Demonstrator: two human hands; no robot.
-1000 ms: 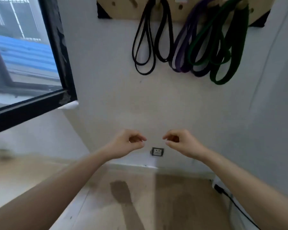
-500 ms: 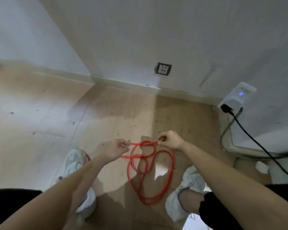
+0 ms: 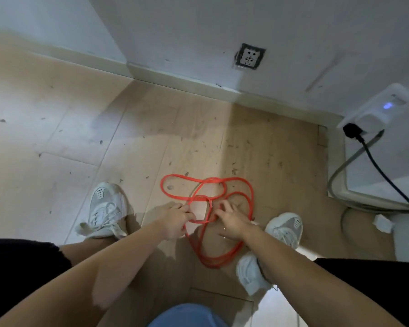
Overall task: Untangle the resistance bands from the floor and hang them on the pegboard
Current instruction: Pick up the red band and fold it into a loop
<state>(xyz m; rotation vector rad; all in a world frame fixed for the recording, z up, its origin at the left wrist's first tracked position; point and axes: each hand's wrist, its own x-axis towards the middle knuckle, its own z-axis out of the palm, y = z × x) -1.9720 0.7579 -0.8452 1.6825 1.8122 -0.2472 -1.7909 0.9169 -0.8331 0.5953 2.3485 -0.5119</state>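
red band [image 3: 250, 201]: long loop toward wall [image 3: 198, 31] | left hand [image 3: 175, 220] grips | right hand [image 3: 234, 223] unclear

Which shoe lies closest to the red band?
The right shoe: the red band has its lower loop beside its heel; the left shoe sits clear of it.

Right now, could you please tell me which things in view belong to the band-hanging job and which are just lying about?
Job in hand: red resistance band, left hand, right hand.
Just lying about: wall socket, white power strip, black plug.
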